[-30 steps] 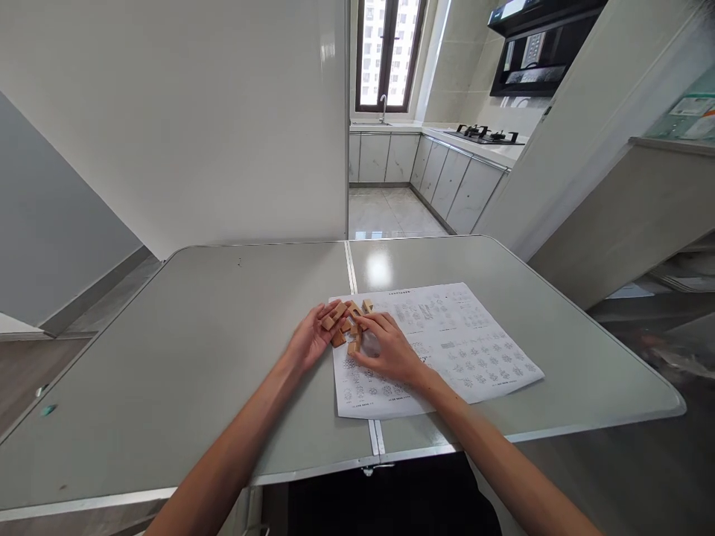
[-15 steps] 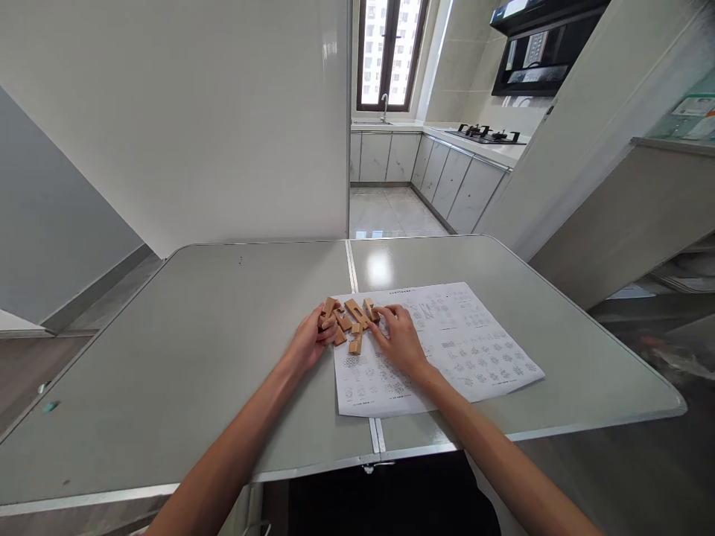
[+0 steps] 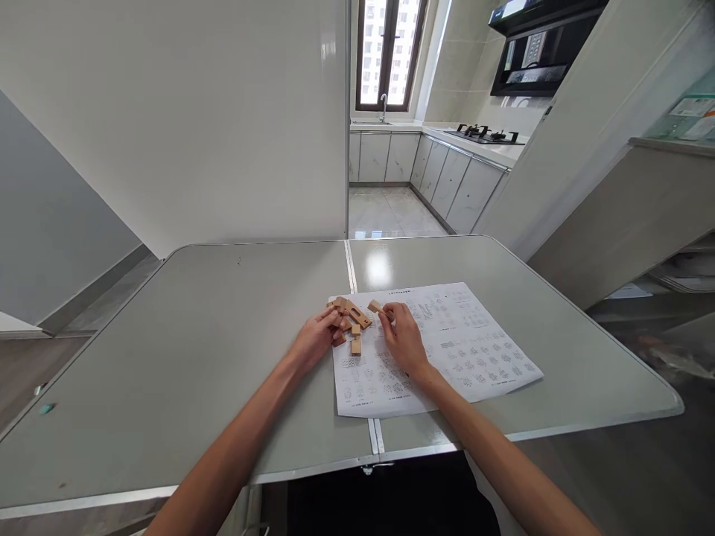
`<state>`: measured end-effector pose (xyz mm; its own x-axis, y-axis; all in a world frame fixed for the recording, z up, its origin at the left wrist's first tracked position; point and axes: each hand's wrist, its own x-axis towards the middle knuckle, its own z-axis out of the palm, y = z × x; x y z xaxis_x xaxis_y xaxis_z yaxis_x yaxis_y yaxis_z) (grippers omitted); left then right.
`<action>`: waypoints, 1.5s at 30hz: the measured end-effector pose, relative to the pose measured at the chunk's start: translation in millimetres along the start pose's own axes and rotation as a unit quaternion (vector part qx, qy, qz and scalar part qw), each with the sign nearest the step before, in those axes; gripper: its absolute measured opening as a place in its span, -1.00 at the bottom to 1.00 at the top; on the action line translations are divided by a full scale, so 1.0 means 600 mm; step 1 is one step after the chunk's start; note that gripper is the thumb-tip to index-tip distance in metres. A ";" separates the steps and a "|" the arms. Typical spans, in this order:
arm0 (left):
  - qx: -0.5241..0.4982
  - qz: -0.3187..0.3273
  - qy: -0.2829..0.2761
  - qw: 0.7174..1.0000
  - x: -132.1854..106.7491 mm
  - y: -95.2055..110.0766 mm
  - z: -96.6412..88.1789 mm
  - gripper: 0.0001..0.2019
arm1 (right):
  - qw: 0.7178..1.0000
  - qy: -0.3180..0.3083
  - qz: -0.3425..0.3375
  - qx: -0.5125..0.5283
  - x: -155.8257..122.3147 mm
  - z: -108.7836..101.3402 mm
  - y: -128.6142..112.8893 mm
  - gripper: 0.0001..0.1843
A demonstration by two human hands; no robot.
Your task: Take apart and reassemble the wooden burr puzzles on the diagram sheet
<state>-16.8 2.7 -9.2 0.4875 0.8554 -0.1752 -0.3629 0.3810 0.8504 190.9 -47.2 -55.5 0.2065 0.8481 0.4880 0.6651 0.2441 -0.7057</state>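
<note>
Several notched wooden puzzle pieces lie in a small cluster at the upper left of a printed sheet. One long notched piece point(image 3: 359, 316) lies slanted, and a smaller wooden piece point(image 3: 356, 347) sits nearer to me. My left hand point(image 3: 319, 335) is closed at the left side of the cluster, its fingers wrapped round a wooden puzzle piece point(image 3: 339, 303). Between the fingertips of my right hand point(image 3: 403, 337) is another wooden puzzle piece point(image 3: 376, 306), held tilted above the sheet. The paper sheet point(image 3: 485, 372) carries rows of small printed diagrams.
The grey folding table point(image 3: 223, 357) has a metal seam point(image 3: 351, 268) running across its middle under the paper. A small green object point(image 3: 48, 409) lies at the far left. Beyond the table stand a white wall panel point(image 3: 223, 134) and kitchen cabinets point(image 3: 447, 175).
My right hand has picked up a wooden piece from the cluster's right side and tilted it. My left hand has shifted slightly right with its piece, over the cluster.
</note>
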 end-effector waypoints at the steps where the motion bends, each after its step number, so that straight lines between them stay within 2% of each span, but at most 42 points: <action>1: 0.015 -0.002 -0.005 1.000 -0.001 -0.001 0.000 -0.81 | 1.000 0.000 0.000 0.028 0.001 -0.003 -0.005 -0.74; 7: 0.086 -0.008 -0.002 0.996 -0.007 -0.005 -0.002 -0.56 | 0.990 -0.061 -0.008 0.125 0.001 -0.015 -0.038 -0.76; 13: 0.063 0.018 -0.068 0.996 -0.006 -0.014 -0.002 -0.45 | 0.982 -0.119 -0.052 0.135 -0.009 -0.008 -0.040 -0.67; 15: 0.069 0.025 -0.067 0.995 -0.008 -0.016 -0.001 -0.42 | 0.980 -0.132 -0.050 0.142 -0.011 -0.006 -0.036 -0.66; 18: 0.085 0.025 -0.061 0.994 -0.011 -0.016 0.004 -0.35 | 0.981 -0.126 -0.038 0.145 -0.012 -0.005 -0.032 -0.70; 22: 0.077 0.031 -0.085 0.993 -0.018 -0.011 0.014 -0.26 | 0.988 -0.094 -0.042 0.115 -0.009 -0.006 -0.030 -0.73; 29: 0.102 0.040 -0.089 0.990 -0.023 -0.004 0.023 -0.31 | 0.993 -0.069 -0.038 0.087 -0.009 -0.006 -0.031 -0.75; 35: 0.138 0.040 -0.066 0.987 -0.015 -0.009 0.013 -0.49 | 0.993 -0.066 -0.039 0.095 -0.009 -0.009 -0.033 -0.74; 45: 0.155 0.052 -0.053 0.985 -0.018 -0.007 0.012 -0.55 | 0.986 -0.102 -0.029 0.131 -0.006 -0.009 -0.033 -0.69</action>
<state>-14.7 -10.7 -7.0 0.5470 0.8362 -0.0400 -0.1630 0.1532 0.9747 181.0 -57.6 -40.4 0.0071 0.8998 0.4362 0.4575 0.3850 -0.8015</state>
